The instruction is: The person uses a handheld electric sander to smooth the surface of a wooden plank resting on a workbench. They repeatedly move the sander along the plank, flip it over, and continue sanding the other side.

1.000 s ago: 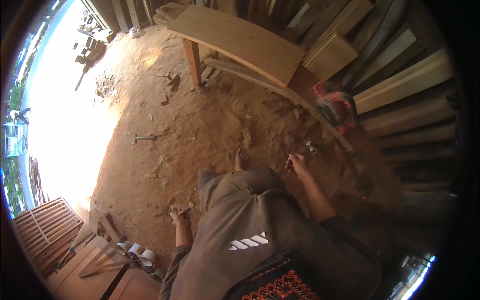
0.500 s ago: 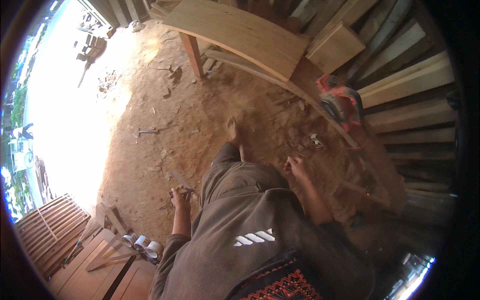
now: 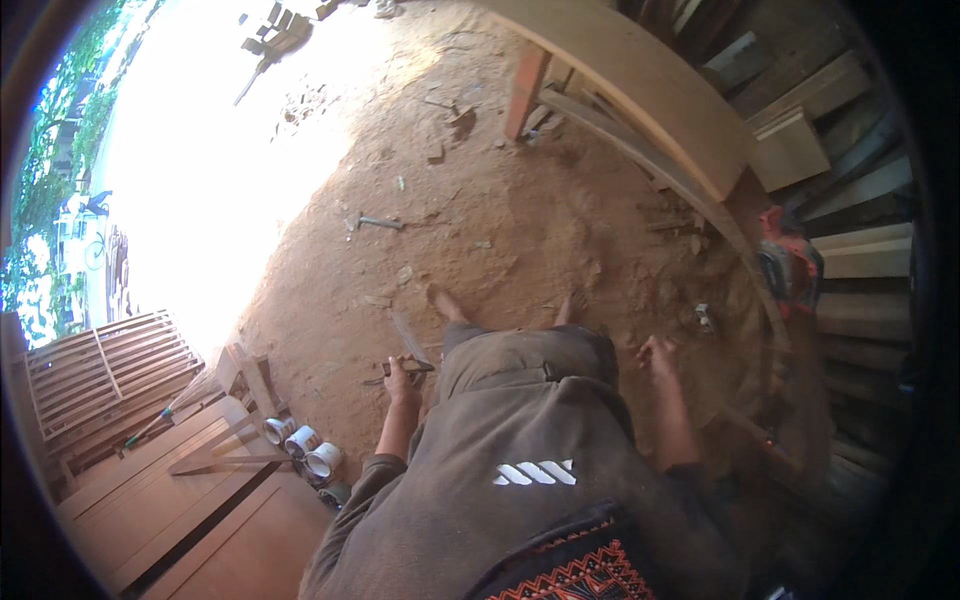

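My left hand (image 3: 400, 380) is closed round the brown handle of what looks like a handsaw (image 3: 407, 335). Its pale blade points away from me, low beside my left leg. On the other side, my right hand (image 3: 658, 355) hangs beside my right hip with loosely curled fingers, holding nothing that I can see. Both my bare feet stand on the dirt floor (image 3: 500, 265). Farther ahead on the left lies a hammer (image 3: 380, 222), apart from either hand.
At right, a red power tool (image 3: 793, 258) rests by a wooden bench (image 3: 640, 85). Stacked boards (image 3: 865, 255) line the right side. White tubs (image 3: 302, 440), wooden panels (image 3: 180, 500) and a slatted frame (image 3: 115, 375) stand at the lower left. Bright sunlight washes out the upper left.
My view has swung left, so the bench, hammer and power tool now appear farther right. Both my feet show now, where one did before. The left hand keeps its hold on the handsaw.
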### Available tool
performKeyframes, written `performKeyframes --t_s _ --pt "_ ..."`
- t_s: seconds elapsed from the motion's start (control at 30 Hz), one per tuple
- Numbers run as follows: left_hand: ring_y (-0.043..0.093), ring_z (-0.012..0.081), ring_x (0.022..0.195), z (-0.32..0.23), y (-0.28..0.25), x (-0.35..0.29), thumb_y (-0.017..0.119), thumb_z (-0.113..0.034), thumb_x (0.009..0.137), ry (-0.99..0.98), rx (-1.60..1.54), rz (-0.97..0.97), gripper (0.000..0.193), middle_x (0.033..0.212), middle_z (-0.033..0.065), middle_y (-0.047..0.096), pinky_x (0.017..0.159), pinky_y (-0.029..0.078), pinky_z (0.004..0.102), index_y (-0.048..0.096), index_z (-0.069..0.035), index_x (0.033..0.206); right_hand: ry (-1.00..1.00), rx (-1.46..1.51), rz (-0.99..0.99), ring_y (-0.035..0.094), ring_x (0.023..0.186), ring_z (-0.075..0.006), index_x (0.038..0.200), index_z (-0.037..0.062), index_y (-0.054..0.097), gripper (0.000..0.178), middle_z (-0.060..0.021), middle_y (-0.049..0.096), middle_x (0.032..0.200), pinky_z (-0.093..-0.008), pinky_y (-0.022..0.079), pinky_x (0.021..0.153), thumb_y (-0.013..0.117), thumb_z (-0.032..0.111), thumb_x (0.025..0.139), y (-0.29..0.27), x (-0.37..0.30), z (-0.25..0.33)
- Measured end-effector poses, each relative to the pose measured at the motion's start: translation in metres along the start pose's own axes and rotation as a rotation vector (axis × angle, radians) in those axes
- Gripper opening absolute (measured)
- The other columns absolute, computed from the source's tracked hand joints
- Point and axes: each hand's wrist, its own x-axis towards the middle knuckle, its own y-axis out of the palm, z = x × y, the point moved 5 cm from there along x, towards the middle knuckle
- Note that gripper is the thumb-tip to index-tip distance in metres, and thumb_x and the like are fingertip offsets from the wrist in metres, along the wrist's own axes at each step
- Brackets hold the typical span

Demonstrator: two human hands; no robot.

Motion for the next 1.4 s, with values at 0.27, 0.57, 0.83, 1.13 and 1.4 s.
performKeyframes --t_s 0.27,0.57,0.83,1.13,1.4 --pt "0.066 0.0258 0.099 -0.051 -0.117 0.084 0.051 -0.044 0.109 -0.132 0.061 -0.149 0.034 0.117 0.0045 0.072 0.077 0.057 0.0473 0.065 -0.013 0.115 -0.126 0.001 0.135 0.072 0.072 -0.0143 0.101 0.0049 0.068 0.025 -0.0053 0.073 0.089 -0.0297 0.054 0.053 0.065 0.03 0.104 0.226 -0.073 0.103" --pt "0.065 0.022 0.104 -0.12 -0.093 0.145 0.054 -0.046 0.107 -0.012 -0.007 -0.044 0.03 0.124 0.0029 0.07 0.085 0.057 0.0427 0.065 -0.019 0.114 -0.08 -0.055 0.331 0.072 0.07 -0.0148 0.095 0.004 0.067 0.029 -0.006 0.072 0.085 -0.0322 0.055 0.055 0.067 0.031 0.104 0.259 -0.083 0.067" --pt "0.065 0.0241 0.109 -0.113 0.012 0.11 0.057 -0.038 0.106 0.064 0.061 -0.011 0.026 0.122 0.0036 0.072 0.086 0.058 0.0463 0.063 -0.016 0.119 -0.183 0.057 -0.095 0.067 0.066 -0.0143 0.092 0.0054 0.063 0.027 -0.0048 0.069 0.079 -0.0317 0.052 0.054 0.064 0.029 0.106 0.051 -0.014 0.113" --pt "0.071 0.0299 0.095 -0.075 0.085 0.047 0.06 -0.034 0.103 0.052 0.217 0.162 0.029 0.104 0.0089 0.075 0.088 0.059 0.0484 0.067 -0.009 0.115 -0.058 0.134 -0.11 0.068 0.066 -0.0143 0.096 0.0053 0.064 0.027 -0.0036 0.07 0.078 -0.0321 0.054 0.057 0.064 0.03 0.106 0.031 -0.003 0.056" --pt "0.071 0.0294 0.091 -0.131 0.146 0.023 0.063 -0.031 0.1 0.02 0.394 0.307 0.044 0.106 0.0145 0.073 0.081 0.059 0.0418 0.063 0.0 0.131 0.134 0.244 -0.124 0.067 0.072 -0.0143 0.103 0.0047 0.068 0.024 -0.0033 0.069 0.081 -0.0314 0.054 0.062 0.063 0.028 0.106 0.111 -0.039 -0.034"
